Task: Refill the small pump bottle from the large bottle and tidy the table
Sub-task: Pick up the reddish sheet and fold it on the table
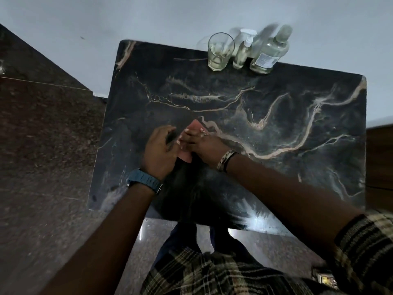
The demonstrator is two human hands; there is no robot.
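I judge the refilling done and myself on the tidying: the small pump bottle (242, 54) stands capped at the table's (297, 167) far edge, between the glass (220, 52) and the large bottle (269, 52). Well nearer me than the glass, both hands work a pink cloth (194, 126); my right hand (202, 141) presses it flat with straight fingers, my left hand (160, 147) curls at its edge, seemingly pinching it. Next I should fold or wipe. The large bottle's label is too blurred to read.
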